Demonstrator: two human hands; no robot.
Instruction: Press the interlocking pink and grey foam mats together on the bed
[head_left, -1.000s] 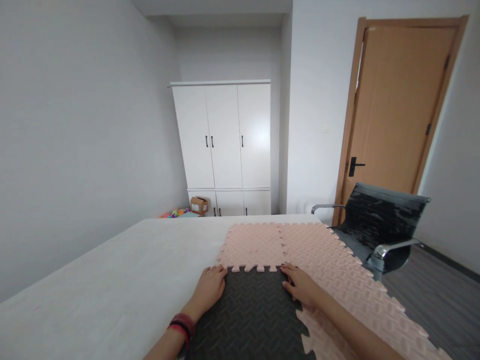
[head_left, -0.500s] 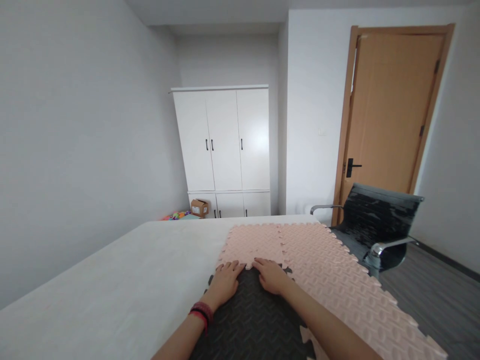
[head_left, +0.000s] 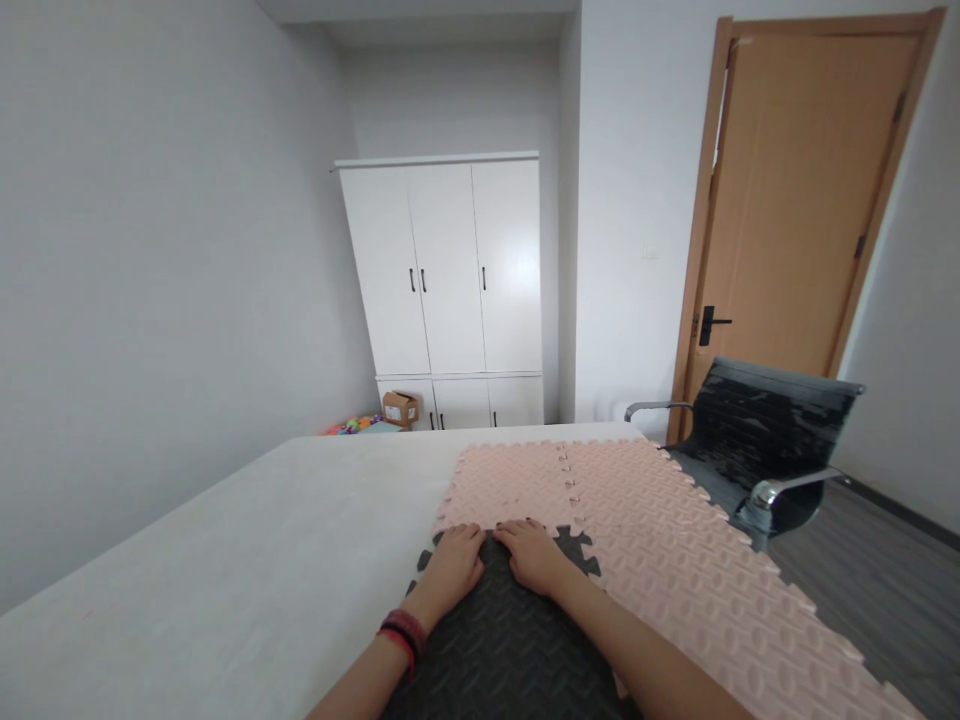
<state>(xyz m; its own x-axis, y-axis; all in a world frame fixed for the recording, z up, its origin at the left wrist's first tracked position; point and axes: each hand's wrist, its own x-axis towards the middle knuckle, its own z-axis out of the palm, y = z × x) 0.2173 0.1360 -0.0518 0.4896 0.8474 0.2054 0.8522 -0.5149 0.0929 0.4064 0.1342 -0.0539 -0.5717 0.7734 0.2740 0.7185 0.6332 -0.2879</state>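
A plain grey-walled room, with our two hands pressed flat on foam mat tiles laid on a white tabletop (head_left: 247, 560).

We see a white wardrobe (head_left: 442, 285) at the far wall, a wooden door (head_left: 795, 200) to the right and a black office chair (head_left: 757, 440) beside the tabletop. Our left hand (head_left: 454, 565) lies palm down, fingers together and stretched out, on the far edge of the dark grey mat tile (head_left: 510, 650); a red and black band sits on that wrist. Our right hand (head_left: 534, 553) lies just beside it, flat and spread the same way, gripping nothing. Both sets of fingertips reach the toothed seam where the dark tile meets the pink mat tiles (head_left: 645, 540), which run along the right side of the tabletop toward its far end.
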